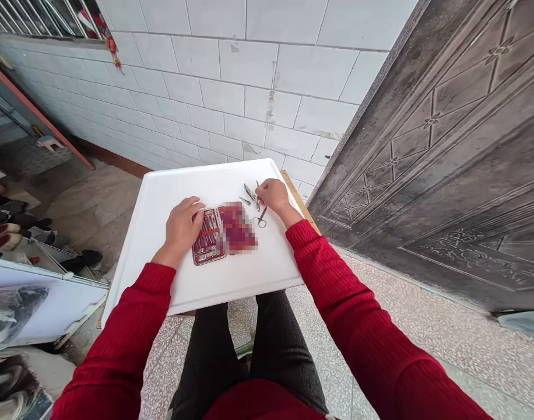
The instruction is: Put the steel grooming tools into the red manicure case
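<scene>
An unfolded manicure set case [199, 255] lies on a white tabletop [179, 291]. Its left half holds several slim metal tools under a red strap; the right half is blurred out. My left hand [181, 228] rests at the case's left edge, fingers extended and thumb over the edge. To the right of the case, my right hand [273, 196] has its fingers pinched together low over loose metal tools. A thin metal tip shows at those fingers, but its kind is hidden. Beside them lie nippers [250, 193], a small clipper-like piece [245, 201] and small scissors [262, 220].
A white tiled wall [249, 99] stands behind the table. On the right is a dark carved door [424, 151]. A rack with shoes [52, 251] stands at the left. My legs [284, 344] are under the table's near edge, above a speckled floor [337, 326].
</scene>
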`<state>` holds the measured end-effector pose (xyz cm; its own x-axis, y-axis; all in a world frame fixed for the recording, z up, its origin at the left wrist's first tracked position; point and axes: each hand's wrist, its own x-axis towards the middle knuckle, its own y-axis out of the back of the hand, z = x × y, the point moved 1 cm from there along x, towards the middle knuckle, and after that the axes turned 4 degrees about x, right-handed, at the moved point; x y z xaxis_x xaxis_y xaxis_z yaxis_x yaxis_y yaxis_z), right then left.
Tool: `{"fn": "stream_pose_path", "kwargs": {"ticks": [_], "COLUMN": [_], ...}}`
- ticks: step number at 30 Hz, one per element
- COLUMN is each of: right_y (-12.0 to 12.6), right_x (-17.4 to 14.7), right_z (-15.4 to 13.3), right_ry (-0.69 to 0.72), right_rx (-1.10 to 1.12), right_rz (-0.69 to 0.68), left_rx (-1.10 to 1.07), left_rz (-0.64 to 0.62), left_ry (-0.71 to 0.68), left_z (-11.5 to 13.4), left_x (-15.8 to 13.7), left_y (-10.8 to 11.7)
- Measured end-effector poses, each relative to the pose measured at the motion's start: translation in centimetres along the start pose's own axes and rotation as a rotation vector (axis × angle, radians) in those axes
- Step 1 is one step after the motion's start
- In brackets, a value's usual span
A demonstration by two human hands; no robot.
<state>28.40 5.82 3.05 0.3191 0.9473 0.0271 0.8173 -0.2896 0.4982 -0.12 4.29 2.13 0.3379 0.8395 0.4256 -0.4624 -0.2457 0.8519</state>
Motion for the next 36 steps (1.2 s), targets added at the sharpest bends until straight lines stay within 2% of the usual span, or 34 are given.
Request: {"fn": "stream_pose_path", "kwargs": {"ticks": [7,11,15,21,26,31,36], "right_y": [-1.1,-1.7,-2.5,-3.3,-3.7,-3.7,-3.8], "right_x": [-0.8,-1.3,-2.0,-2.5,-1.9,-2.2,-2.7], "right_z": [-0.8,-1.2,-1.7,-2.3,-1.9,-2.1,-2.4], "right_ry": [0.074,0.116,0.162,0.281,0.292,0.276,0.273], "right_rx": [0.138,0.211,0.239,0.172,0.056,-0.056,-0.16], "right_rz": [-0.05,-0.066,-0.099,-0.059,0.03,-0.052,-0.115], "left_rx": [0.036,0.082,0.04,-0.058,-0.065,-0.002,0.058], "left_rz": [-0.17,-0.209,-0.247,-0.183,-0.096,-0.04,0.014], "left_ry": [-0.208,-0.24,-0.264,-0.186,-0.192,-0.303,-0.349], "left_z": [4.4,5.1,5.1,4.8,4.9,5.8,6.2], "left_x": [1.1,1.6,1.8,2.0,1.2,0.5,0.3], "left_y": [-1.1,-1.7,-2.3,-3.0,-2.4,-1.6,-1.3]}}
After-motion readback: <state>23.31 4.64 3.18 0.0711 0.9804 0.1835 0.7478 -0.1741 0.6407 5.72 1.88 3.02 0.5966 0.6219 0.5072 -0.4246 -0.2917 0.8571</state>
